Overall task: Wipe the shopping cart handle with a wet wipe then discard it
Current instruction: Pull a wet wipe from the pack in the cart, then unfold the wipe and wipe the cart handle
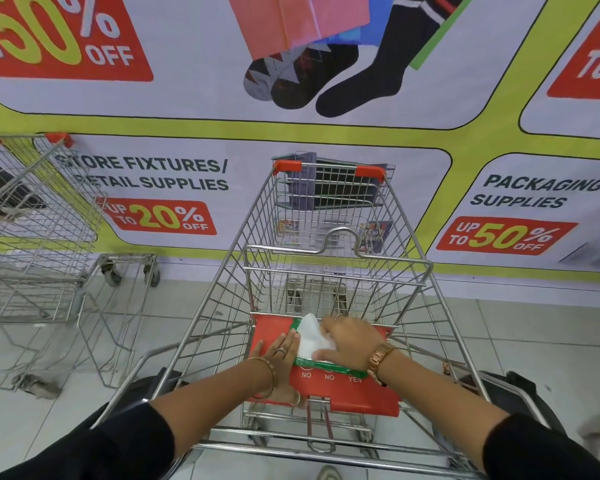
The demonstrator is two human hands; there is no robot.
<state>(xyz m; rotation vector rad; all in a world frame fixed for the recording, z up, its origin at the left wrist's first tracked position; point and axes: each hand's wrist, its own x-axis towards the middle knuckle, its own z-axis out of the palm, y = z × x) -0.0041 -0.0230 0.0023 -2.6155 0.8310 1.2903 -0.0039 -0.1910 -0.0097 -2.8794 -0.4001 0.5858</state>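
Note:
A silver wire shopping cart stands straight ahead of me, its handle bar crossing low in the view under my forearms. On the cart's red child seat flap lies a green wet-wipe pack. My left hand presses flat on the pack's left edge. My right hand pinches a white wet wipe that sticks up out of the pack. Most of the pack is hidden under my hands and the wipe.
A second wire cart stands to the left, close beside mine. A wall banner with sale print rises right behind both carts. Pale floor tiles spread to the right. A dark bag hangs near the cart's right side.

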